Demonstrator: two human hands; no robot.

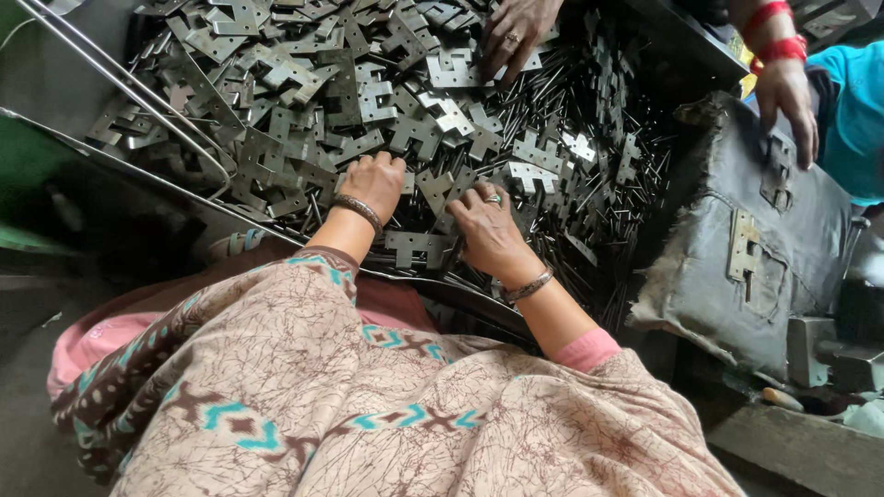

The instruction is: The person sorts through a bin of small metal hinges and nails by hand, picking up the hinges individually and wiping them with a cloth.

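A big heap of flat grey metal hinge plates mixed with thin metal pins fills the tray in front of me. My left hand, a bangle on its wrist, is curled knuckles-up into the heap, and its fingertips are hidden among the plates. My right hand, wearing a ring and a bangle, rests on the heap close beside it. Its fingers are bent around a hinge plate. Another plate lies just below and between both hands.
Another person's hand with a ring presses on plates at the top. Their other hand, with red bangles, rests on a worn grey padded block at right that carries a hinge plate. Metal rods cross the left.
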